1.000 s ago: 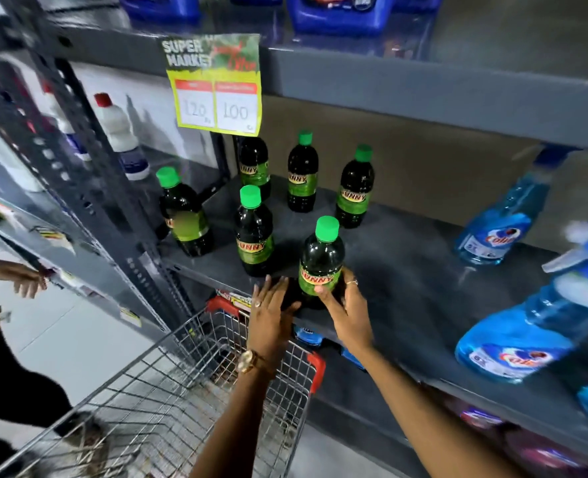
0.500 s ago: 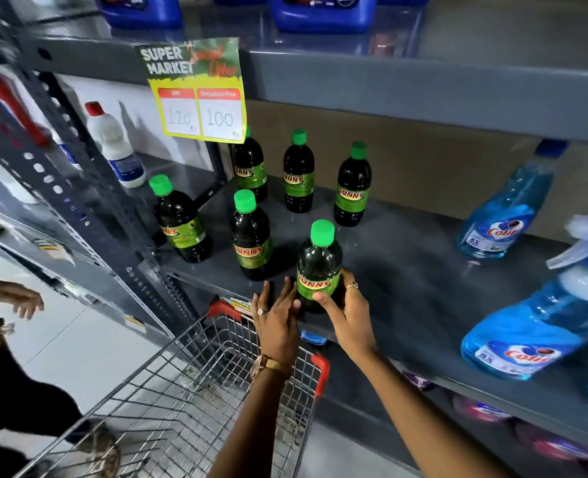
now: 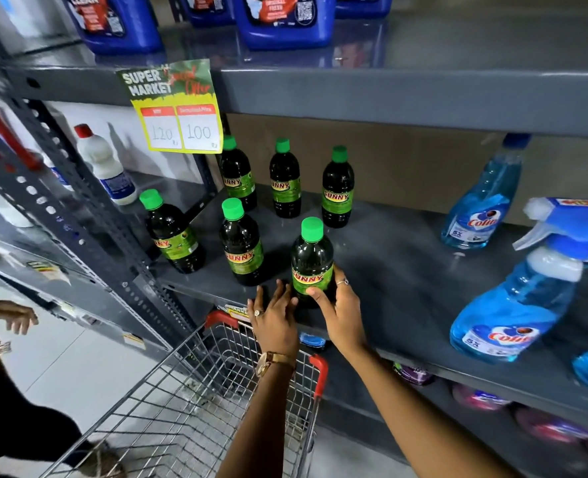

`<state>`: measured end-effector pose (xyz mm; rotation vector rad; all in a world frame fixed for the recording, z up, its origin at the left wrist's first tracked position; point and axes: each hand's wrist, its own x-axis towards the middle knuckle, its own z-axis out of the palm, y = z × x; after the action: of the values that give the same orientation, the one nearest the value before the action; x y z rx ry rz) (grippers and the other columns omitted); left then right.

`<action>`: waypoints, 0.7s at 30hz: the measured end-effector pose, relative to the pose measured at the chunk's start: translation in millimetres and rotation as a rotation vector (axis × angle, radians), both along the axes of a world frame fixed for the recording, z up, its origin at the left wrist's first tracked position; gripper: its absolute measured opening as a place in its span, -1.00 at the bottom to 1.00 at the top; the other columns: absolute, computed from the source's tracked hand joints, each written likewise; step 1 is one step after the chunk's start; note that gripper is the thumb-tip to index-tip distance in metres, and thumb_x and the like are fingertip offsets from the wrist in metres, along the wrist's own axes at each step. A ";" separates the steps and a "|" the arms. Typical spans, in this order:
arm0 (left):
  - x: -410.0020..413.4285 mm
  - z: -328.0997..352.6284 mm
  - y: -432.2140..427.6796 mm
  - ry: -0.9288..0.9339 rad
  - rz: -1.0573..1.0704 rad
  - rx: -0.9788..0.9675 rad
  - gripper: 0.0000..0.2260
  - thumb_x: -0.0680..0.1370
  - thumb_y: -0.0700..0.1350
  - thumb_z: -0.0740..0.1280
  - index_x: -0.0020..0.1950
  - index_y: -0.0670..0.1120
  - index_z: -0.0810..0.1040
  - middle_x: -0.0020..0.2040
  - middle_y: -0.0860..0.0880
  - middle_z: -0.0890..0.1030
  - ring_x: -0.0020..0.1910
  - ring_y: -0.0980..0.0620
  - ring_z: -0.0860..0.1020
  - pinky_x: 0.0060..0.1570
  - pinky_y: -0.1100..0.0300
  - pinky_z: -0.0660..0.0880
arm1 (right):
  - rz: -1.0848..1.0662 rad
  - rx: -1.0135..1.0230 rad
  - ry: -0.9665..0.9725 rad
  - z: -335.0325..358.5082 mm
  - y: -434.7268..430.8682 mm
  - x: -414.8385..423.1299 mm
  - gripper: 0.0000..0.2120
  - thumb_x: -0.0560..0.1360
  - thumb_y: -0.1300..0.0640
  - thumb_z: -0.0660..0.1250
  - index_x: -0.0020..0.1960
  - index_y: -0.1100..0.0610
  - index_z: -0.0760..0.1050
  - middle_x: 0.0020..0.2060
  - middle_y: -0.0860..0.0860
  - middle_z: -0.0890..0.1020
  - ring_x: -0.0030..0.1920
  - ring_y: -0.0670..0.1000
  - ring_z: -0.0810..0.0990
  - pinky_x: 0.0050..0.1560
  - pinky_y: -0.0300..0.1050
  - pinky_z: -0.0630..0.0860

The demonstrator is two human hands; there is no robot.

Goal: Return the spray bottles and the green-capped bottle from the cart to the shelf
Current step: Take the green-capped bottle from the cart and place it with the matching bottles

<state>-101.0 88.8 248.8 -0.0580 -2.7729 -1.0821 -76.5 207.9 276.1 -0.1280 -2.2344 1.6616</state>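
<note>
Right, the green-capped Sunny bottle stands upright at the front edge of the grey shelf, long axis vertical, directly ahead of both your hands and between them. Your right hand is the nearer one: it's wrapped around the lower label, thumb across the front, fingers round the right side, so it's holding the bottle. Your left hand is flat and spread, fingertips at the bottle's left base; whether they actually touch it I can't tell. Blue Colin spray bottles already sit on the shelf to the right, well apart. The wire cart below looks empty from here. Likely just a release and pull straight back
</note>
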 end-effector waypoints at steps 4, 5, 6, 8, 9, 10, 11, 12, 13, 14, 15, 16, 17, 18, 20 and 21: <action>0.0 -0.1 1.2 0.011 -0.007 0.024 -0.67 0.61 -0.05 0.19 0.36 -0.03 0.44 0.44 0.00 0.41 0.54 -0.13 0.09 0.51 -0.10 -0.09 | 0.032 -0.033 -0.033 0.2 6.5 0.3 -0.41 0.47 -0.05 0.34 0.43 0.10 0.28 0.20 -0.05 0.55 0.17 -0.32 0.49 0.13 -0.52 0.39; 0.1 0.1 0.5 0.014 -0.018 0.033 -0.67 0.60 -0.05 0.19 0.37 -0.03 0.44 0.44 0.00 0.41 0.54 -0.13 0.09 0.52 -0.11 -0.08 | 0.036 -0.033 -0.039 -0.3 7.7 0.0 -0.42 0.48 -0.05 0.35 0.43 0.08 0.28 0.17 -0.07 0.56 0.15 -0.38 0.49 0.11 -0.54 0.39; 0.4 -0.2 -0.5 0.014 -0.030 0.035 -0.66 0.60 -0.05 0.19 0.37 -0.03 0.43 0.44 0.00 0.40 0.54 -0.13 0.08 0.52 -0.11 -0.08 | 0.039 -0.034 -0.043 -1.4 8.6 -0.2 -0.43 0.48 -0.05 0.35 0.42 0.07 0.28 0.15 -0.09 0.56 0.14 -0.41 0.48 0.10 -0.53 0.39; 0.7 -0.4 -2.1 0.017 -0.044 0.033 -0.66 0.60 -0.05 0.19 0.38 -0.04 0.42 0.44 -0.01 0.39 0.54 -0.14 0.08 0.51 -0.12 -0.07 | 0.045 -0.038 -0.045 -2.0 9.4 -0.4 -0.44 0.48 -0.04 0.35 0.42 0.06 0.29 0.14 -0.10 0.56 0.15 -0.38 0.49 0.12 -0.45 0.42; 0.7 -0.6 -2.7 0.019 -0.043 0.035 -0.66 0.60 -0.05 0.20 0.37 -0.05 0.42 0.44 -0.01 0.40 0.54 -0.14 0.08 0.51 -0.13 -0.06 | 0.050 -0.043 -0.045 -2.7 9.8 -0.7 -0.45 0.48 -0.03 0.35 0.42 0.05 0.29 0.15 -0.09 0.57 0.16 -0.33 0.50 0.14 -0.41 0.43; 1.0 -0.9 -2.9 0.021 -0.040 0.041 -0.66 0.60 -0.06 0.21 0.37 -0.05 0.43 0.43 -0.01 0.41 0.53 -0.14 0.09 0.51 -0.13 -0.06 | 0.055 -0.046 -0.043 -3.6 10.3 -1.1 -0.45 0.48 -0.01 0.35 0.41 0.04 0.29 0.17 -0.07 0.58 0.18 -0.27 0.52 0.17 -0.35 0.44; 0.5 -1.1 -3.0 0.026 -0.038 0.045 -0.67 0.60 -0.06 0.22 0.36 -0.05 0.44 0.42 -0.01 0.42 0.53 -0.14 0.10 0.51 -0.13 -0.05 | 0.057 -0.048 -0.041 -4.4 10.3 -1.7 -0.46 0.49 0.01 0.35 0.42 0.03 0.28 0.19 -0.05 0.58 0.21 -0.20 0.53 0.20 -0.31 0.45; 0.4 -1.7 -3.1 0.030 -0.036 0.048 -0.67 0.59 -0.06 0.22 0.35 -0.04 0.45 0.42 -0.01 0.43 0.53 -0.14 0.10 0.51 -0.13 -0.05 | 0.059 -0.046 -0.041 -5.4 10.4 -1.8 -0.46 0.49 0.01 0.35 0.42 0.01 0.28 0.20 -0.05 0.58 0.22 -0.18 0.52 0.21 -0.29 0.45; -0.4 -1.9 -2.8 0.033 -0.033 0.048 -0.67 0.59 -0.06 0.22 0.35 -0.04 0.45 0.42 -0.01 0.43 0.53 -0.13 0.11 0.51 -0.13 -0.04 | 0.059 -0.044 -0.041 -6.2 10.5 -2.5 -0.46 0.49 0.00 0.35 0.42 -0.01 0.28 0.20 -0.06 0.57 0.23 -0.20 0.52 0.21 -0.30 0.45; -0.5 -2.7 -2.8 0.031 -0.028 0.049 -0.68 0.59 -0.05 0.22 0.35 -0.03 0.46 0.42 0.00 0.43 0.53 -0.13 0.11 0.51 -0.13 -0.04 | 0.059 -0.036 -0.044 -7.6 10.6 -2.8 -0.46 0.49 -0.02 0.34 0.42 -0.03 0.27 0.20 -0.08 0.57 0.22 -0.24 0.51 0.21 -0.30 0.45; -0.7 -3.5 -3.0 0.027 -0.024 0.048 -0.68 0.59 -0.05 0.22 0.35 -0.03 0.46 0.42 0.01 0.43 0.53 -0.13 0.11 0.51 -0.13 -0.05 | 0.058 -0.025 -0.046 -8.7 10.4 -2.6 -0.46 0.49 -0.04 0.34 0.42 -0.04 0.26 0.20 -0.09 0.57 0.22 -0.25 0.51 0.22 -0.29 0.46; -1.1 -4.1 -3.1 0.024 -0.022 0.047 -0.67 0.59 -0.04 0.22 0.35 -0.02 0.45 0.42 0.01 0.43 0.53 -0.12 0.10 0.51 -0.13 -0.06 | 0.056 -0.014 -0.048 -9.0 10.2 -2.2 -0.45 0.49 -0.04 0.33 0.43 -0.03 0.26 0.21 -0.08 0.57 0.23 -0.23 0.51 0.24 -0.23 0.47; -1.6 -4.6 -3.3 0.024 -0.023 0.047 -0.67 0.59 -0.04 0.22 0.35 -0.02 0.45 0.42 0.01 0.43 0.53 -0.12 0.10 0.51 -0.13 -0.06 | 0.057 -0.012 -0.051 -8.1 9.9 -2.1 -0.45 0.50 -0.03 0.33 0.43 0.00 0.25 0.23 -0.04 0.56 0.24 -0.18 0.51 0.27 -0.16 0.48; -2.1 -4.5 -3.4 0.026 -0.026 0.047 -0.67 0.59 -0.04 0.22 0.35 -0.02 0.45 0.42 0.00 0.43 0.53 -0.13 0.10 0.51 -0.13 -0.07 | 0.062 -0.013 -0.054 -5.8 9.6 -1.8 -0.44 0.50 -0.02 0.33 0.45 0.03 0.24 0.25 0.00 0.56 0.27 -0.12 0.51 0.30 -0.09 0.48; -2.4 -4.0 -4.9 0.028 -0.045 0.036 -0.66 0.60 -0.03 0.21 0.37 -0.03 0.42 0.44 -0.01 0.40 0.54 -0.13 0.07 0.52 -0.13 -0.10 | 0.086 -0.009 -0.062 2.7 7.0 1.3 -0.38 0.51 0.01 0.33 0.49 0.11 0.18 0.33 0.06 0.50 0.35 -0.03 0.46 0.36 -0.03 0.42; 0.2 -4.1 -4.5 0.026 -0.060 0.032 -0.63 0.60 -0.02 0.20 0.40 -0.04 0.39 0.46 -0.02 0.37 0.55 -0.12 0.04 0.52 -0.13 -0.11 | 0.096 -0.005 -0.068 5.9 6.7 7.1 -0.32 0.50 -0.01 0.32 0.51 0.12 0.12 0.40 0.07 0.43 0.41 -0.01 0.40 0.41 -0.04 0.37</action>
<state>-100.8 84.3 244.7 -0.1516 -2.7461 -1.1313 -69.3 214.6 282.0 -0.0803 -2.3210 1.7367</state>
